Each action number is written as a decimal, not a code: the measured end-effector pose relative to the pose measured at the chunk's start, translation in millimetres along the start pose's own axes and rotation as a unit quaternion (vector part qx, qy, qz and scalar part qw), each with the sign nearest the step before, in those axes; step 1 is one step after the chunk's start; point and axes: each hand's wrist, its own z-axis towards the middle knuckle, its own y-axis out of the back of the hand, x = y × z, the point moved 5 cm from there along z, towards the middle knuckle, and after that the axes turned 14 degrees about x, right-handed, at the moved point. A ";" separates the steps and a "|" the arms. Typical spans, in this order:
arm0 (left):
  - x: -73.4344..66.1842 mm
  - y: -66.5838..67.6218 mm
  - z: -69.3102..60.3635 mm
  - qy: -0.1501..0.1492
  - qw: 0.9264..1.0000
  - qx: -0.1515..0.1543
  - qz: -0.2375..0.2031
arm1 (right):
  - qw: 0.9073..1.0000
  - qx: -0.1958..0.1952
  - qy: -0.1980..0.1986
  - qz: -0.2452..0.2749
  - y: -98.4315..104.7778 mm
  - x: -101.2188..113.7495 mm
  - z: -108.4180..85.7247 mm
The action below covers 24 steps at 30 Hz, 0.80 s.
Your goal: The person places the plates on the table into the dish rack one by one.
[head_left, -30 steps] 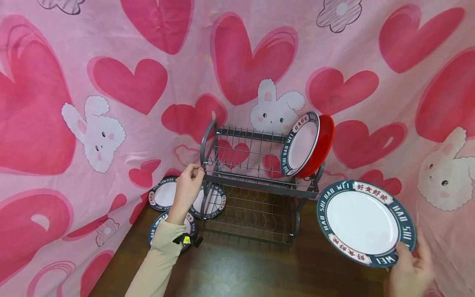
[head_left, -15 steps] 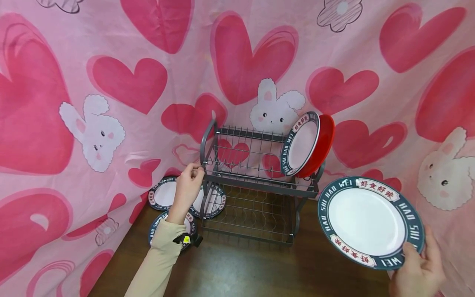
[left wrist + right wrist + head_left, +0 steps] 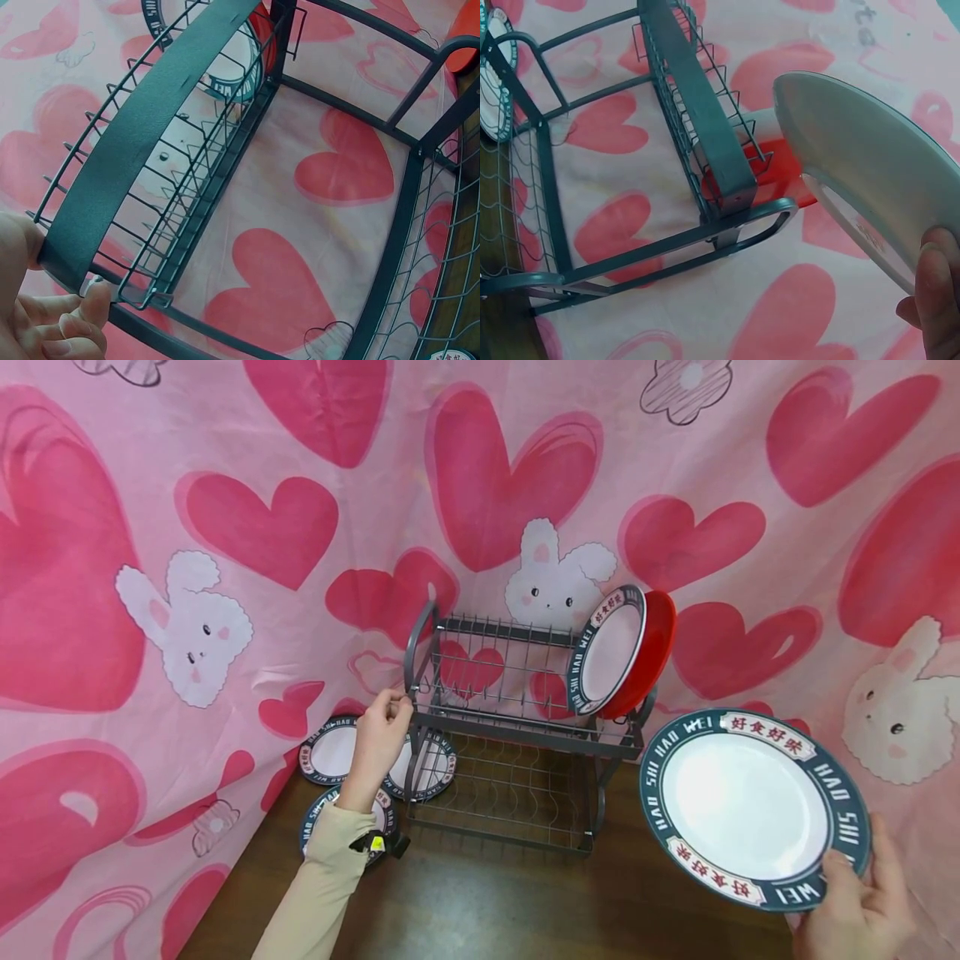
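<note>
My right hand (image 3: 855,893) pinches the rim of a white plate (image 3: 742,810) with a dark patterned border, thumb on its upper face. The plate is held in the air to the right of the dark two-tier dish rack (image 3: 525,735); its pale underside shows in the right wrist view. My left hand (image 3: 386,722) grips the left front corner of the rack's upper tier, thumb and fingers on either side of the bar in the left wrist view. At the right end of that tier stand a matching bordered plate (image 3: 611,652) and, behind it, a red plate (image 3: 652,660).
Several bordered plates lie on the brown table at the left, among them one back plate (image 3: 330,752) and one partly behind the rack's left leg (image 3: 438,768). A pink cloth (image 3: 285,635) with hearts and rabbits hangs behind and on both sides.
My right hand has moved a little to the right with the plate, which appears larger and slightly nearer. The left hand and the rack have stayed in place.
</note>
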 end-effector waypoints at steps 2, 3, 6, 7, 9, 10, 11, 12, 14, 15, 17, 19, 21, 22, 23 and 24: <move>0.3 -0.2 0.2 -0.001 1.000 0.000 0.000 | 1.000 -0.002 0.001 -0.004 -1.0 1.4 -1.1; 0.5 -0.2 0.3 -0.001 1.000 0.000 0.000 | 1.000 -0.003 0.000 -0.003 -1.6 1.7 -1.7; 0.5 -0.3 0.7 -0.003 1.000 -0.001 0.000 | 1.000 -0.002 0.002 0.004 -3.9 4.2 -3.3; 0.3 -0.3 0.7 -0.005 1.000 -0.001 0.001 | 1.000 -0.002 0.004 0.011 -4.8 5.1 -3.7; 0.0 -0.3 0.6 -0.006 1.000 -0.002 0.002 | 1.000 0.001 0.009 0.023 -6.5 7.1 -4.9; 0.0 -0.2 0.6 -0.007 1.000 -0.002 0.002 | 1.000 0.002 0.011 0.029 -7.2 8.3 -5.4; 0.1 -0.1 0.6 -0.007 1.000 -0.003 0.002 | 0.999 0.003 0.011 0.034 -7.9 9.3 -6.0; 0.2 -0.2 0.5 -0.007 1.000 -0.003 0.002 | 0.999 0.003 0.010 0.036 -8.7 10.3 -6.8; 0.5 -0.3 0.5 -0.007 1.000 -0.001 0.000 | 1.000 0.003 0.002 0.020 -10.5 12.5 -8.5; 0.6 -0.3 0.4 -0.007 1.000 -0.001 -0.001 | 1.000 0.003 -0.005 0.016 -11.3 13.5 -9.4; 0.6 -0.3 0.2 -0.007 1.000 0.000 -0.003 | 1.000 0.006 -0.008 0.003 -13.7 15.6 -11.2; 0.5 -0.2 0.0 -0.008 1.000 0.000 -0.003 | 1.000 0.010 -0.008 -0.004 -16.1 18.5 -12.6; 0.6 -0.2 0.3 -0.009 1.000 -0.001 -0.003 | 1.000 0.013 -0.001 -0.008 -18.7 21.8 -13.4; 0.7 -0.1 0.4 -0.009 1.000 -0.001 -0.003 | 1.000 0.016 0.004 -0.011 -20.1 23.4 -13.6; 0.9 -0.1 0.6 -0.008 1.000 -0.002 -0.002 | 1.000 0.017 0.007 -0.019 -21.3 25.0 -13.7; 1.1 0.0 0.8 -0.008 1.000 -0.003 -0.002 | 0.999 0.016 0.010 -0.034 -22.7 26.8 -13.7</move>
